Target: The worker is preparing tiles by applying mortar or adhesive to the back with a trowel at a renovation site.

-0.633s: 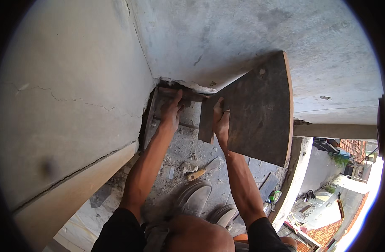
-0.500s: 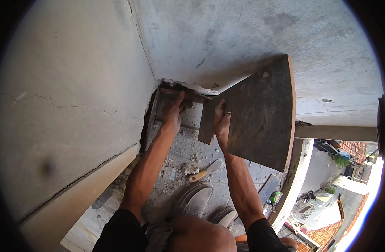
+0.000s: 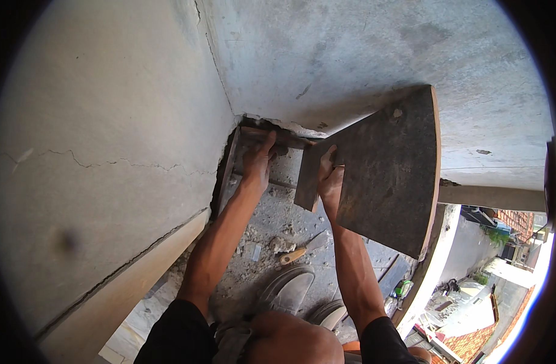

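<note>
At the left stands a grey wall (image 3: 108,91) crossed by a thin crack (image 3: 84,160); the left hand (image 3: 258,165) reaches into the corner beside it, thumb up near a wooden strip (image 3: 291,141), its fingers partly hidden, so I cannot tell whether they are closed on anything. Below, a scraper (image 3: 293,255) with a wooden handle lies on the rubble-strewn floor (image 3: 284,212) just above a shoe (image 3: 295,288). Farther right, the right hand (image 3: 331,175) is clamped on a dark board (image 3: 390,176) at its notch, holding it tilted before the back wall (image 3: 351,48). A green object (image 3: 403,288) sits lower right, with tiled roofs (image 3: 472,340) beyond
</note>
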Motion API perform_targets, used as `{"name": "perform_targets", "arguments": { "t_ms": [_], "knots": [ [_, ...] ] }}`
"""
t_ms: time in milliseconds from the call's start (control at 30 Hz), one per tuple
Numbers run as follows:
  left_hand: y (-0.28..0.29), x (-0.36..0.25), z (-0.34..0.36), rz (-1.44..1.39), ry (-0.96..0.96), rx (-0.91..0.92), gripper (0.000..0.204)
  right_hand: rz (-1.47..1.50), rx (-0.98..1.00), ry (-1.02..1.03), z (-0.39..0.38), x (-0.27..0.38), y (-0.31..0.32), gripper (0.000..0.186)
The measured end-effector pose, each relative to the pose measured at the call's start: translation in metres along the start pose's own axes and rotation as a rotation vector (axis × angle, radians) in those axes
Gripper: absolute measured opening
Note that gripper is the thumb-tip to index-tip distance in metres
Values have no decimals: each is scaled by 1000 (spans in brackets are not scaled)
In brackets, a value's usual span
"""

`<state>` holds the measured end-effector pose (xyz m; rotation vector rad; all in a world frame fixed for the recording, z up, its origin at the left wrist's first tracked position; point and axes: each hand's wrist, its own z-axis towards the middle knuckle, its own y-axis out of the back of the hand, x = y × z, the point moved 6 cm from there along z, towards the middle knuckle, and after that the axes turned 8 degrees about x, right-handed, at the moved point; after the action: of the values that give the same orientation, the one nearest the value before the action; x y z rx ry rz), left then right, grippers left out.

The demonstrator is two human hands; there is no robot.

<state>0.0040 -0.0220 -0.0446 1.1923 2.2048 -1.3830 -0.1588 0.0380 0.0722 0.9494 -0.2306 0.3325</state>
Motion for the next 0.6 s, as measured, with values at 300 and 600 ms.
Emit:
{"name": "perform_targets", "arguments": {
  "t_ms": [300, 600],
  "knots": [
    [3, 0, -5, 66, 58, -62, 53, -377, 87, 193, 5, 39, 53, 8],
    [17, -20, 5, 167, 97, 73, 86, 55, 266, -695, -8, -31, 270, 19]
  ]
}}
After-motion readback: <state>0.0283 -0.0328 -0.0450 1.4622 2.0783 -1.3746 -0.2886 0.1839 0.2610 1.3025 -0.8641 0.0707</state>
